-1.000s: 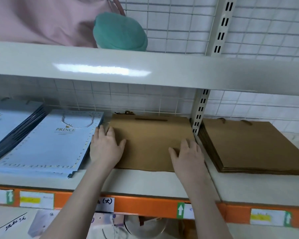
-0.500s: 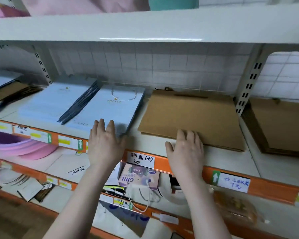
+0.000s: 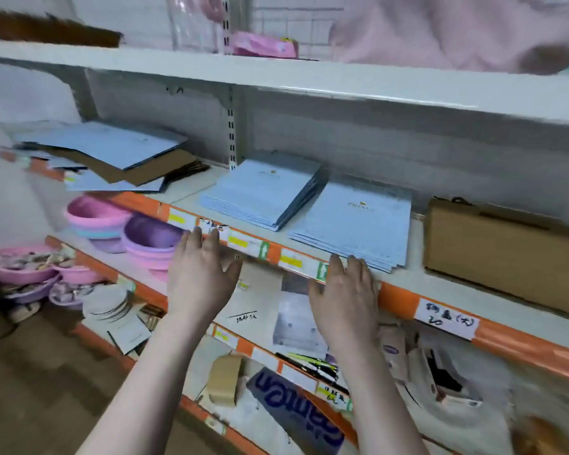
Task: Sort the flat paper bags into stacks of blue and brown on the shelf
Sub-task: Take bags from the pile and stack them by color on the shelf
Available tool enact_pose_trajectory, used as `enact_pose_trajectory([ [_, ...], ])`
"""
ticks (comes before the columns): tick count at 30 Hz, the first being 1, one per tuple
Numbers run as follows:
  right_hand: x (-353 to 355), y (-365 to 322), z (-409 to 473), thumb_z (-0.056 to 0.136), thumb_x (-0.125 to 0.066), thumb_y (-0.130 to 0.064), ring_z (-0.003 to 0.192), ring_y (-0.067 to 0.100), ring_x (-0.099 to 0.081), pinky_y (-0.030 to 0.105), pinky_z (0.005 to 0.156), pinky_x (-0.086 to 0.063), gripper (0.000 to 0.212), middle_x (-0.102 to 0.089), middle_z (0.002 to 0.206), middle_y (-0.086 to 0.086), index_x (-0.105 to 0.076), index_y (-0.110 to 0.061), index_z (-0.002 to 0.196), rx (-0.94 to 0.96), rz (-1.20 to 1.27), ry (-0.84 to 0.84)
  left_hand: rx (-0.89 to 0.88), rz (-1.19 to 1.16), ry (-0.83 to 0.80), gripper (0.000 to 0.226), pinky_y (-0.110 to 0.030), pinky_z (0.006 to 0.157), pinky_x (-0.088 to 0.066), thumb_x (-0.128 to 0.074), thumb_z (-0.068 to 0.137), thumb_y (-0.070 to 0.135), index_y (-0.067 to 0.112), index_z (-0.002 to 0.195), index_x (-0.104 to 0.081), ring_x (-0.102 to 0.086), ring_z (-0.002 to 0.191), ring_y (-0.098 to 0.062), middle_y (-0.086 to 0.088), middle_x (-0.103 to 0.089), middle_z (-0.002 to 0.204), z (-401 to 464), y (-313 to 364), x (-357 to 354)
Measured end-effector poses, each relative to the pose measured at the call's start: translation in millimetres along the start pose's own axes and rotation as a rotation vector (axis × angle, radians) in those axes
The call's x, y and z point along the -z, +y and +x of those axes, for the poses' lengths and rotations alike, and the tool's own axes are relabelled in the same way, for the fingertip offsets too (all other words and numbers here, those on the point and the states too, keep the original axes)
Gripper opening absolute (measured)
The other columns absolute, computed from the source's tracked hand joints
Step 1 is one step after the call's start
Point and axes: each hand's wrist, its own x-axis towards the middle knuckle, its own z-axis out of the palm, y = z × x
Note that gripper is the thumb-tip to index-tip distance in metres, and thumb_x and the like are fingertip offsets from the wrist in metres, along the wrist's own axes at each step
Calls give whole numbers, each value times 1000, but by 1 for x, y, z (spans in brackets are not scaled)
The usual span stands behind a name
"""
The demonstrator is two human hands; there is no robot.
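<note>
Head view puts both your hands in front of the orange shelf edge (image 3: 513,348), between picks. Your left hand (image 3: 199,277) is spread flat with straight fingers and holds nothing; its fingertips overlap the label strip, though whether they touch it you cannot tell from this blurred frame. Your right hand (image 3: 345,293) is likewise flat and empty, its fingertips just at the shelf lip below the nearer blue stack (image 3: 352,221).

On the shelf (image 3: 418,277) two blue stacks lie side by side, the second blue stack (image 3: 263,192) overlapping slightly onto the first. A brown stack (image 3: 506,247) sits to the right, apart from the blue. So the sorted piles look settled, and the work in hand seems to be going back for more.

What remains is the mixed pile (image 3: 112,159) at the far left of the same shelf, beyond the upright (image 3: 232,133): blue and brown bags interleaved and skewed, some overhanging the edge. Your next move likely calls for reaching left, lifting the top blue sheet cleanly off the brown under it, and carrying it to a blue stack. Mind the overhang; loose flat bags may slide off as you draw one out.
</note>
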Motion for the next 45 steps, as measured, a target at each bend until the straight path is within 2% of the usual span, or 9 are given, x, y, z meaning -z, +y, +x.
enact_pose_trajectory([
  [2, -15, -42, -1, 96, -42, -39, 138, 30, -25, 38, 112, -19, 57, -35, 146, 15, -33, -10, 144, 35, 0, -14, 27, 24, 20, 55, -47, 101, -34, -65, 82, 31, -3, 125, -54, -40, 125, -41, -29, -48, 131, 6, -41, 19],
  [5, -36, -98, 1, 95, -45, -39, 138, 29, -25, 38, 113, -18, 57, -36, 144, 13, -35, -10, 142, 89, 5, -36, 102, 63, 8, 64, -44, 108, -27, -66, 83, 29, 0, 136, -46, -34, 132, -39, -26, -40, 141, 17, -98, 44],
  [8, -50, -140, 8, 93, -48, -37, 136, 29, -28, 38, 111, -21, 54, -41, 140, 13, -40, -11, 139, 134, 15, -44, 135, 77, 30, 64, -43, 107, -27, -66, 83, 29, 1, 136, -45, -35, 130, -38, -26, -41, 139, 26, -142, 61],
  [14, -85, -199, 37, 88, -58, -30, 121, 35, -45, 43, 100, -35, 49, -53, 125, 20, -52, -4, 129, 190, 19, -12, 259, 79, 39, 58, -45, 108, -29, -67, 82, 29, 0, 130, -50, -35, 131, -38, -25, -43, 136, 52, -210, 67],
  [18, -116, -235, 73, 90, -55, -32, 121, 34, -44, 42, 99, -34, 51, -52, 126, 19, -49, -5, 133, 196, 31, -35, 271, 110, 43, 58, -42, 109, -24, -65, 84, 30, 2, 131, -49, -31, 133, -36, -24, -40, 140, 91, -245, 61],
  [25, -175, -309, 175, 92, -52, -37, 127, 31, -39, 38, 104, -29, 56, -46, 134, 17, -42, -8, 139, 195, 71, -41, 246, 179, 36, 59, -40, 106, -25, -61, 88, 32, 4, 136, -44, -32, 133, -34, -21, -37, 144, 212, -299, 47],
  [31, -213, -370, 260, 91, -51, -38, 121, 30, -42, 36, 100, -31, 50, -50, 124, 14, -47, -10, 132, 179, 104, -63, 238, 179, 33, 57, -41, 105, -25, -62, 88, 29, 3, 135, -45, -32, 133, -33, -22, -39, 142, 311, -345, 40],
  [40, -257, -435, 314, 92, -50, -39, 116, 28, -43, 35, 96, -32, 42, -52, 121, 11, -50, -12, 125, 147, 104, -69, 149, 134, -41, 54, -40, 111, -23, -59, 88, 37, 7, 131, -49, -28, 136, -33, -20, -36, 145, 427, -393, 18],
  [45, -276, -458, 333, 97, -40, -41, 125, 24, -36, 33, 103, -28, 50, -43, 132, 9, -37, -13, 138, 52, 59, -68, 12, 65, -143, 56, -36, 106, -22, -57, 90, 38, 3, 133, -46, -31, 131, -32, -21, -41, 137, 494, -406, -3],
])
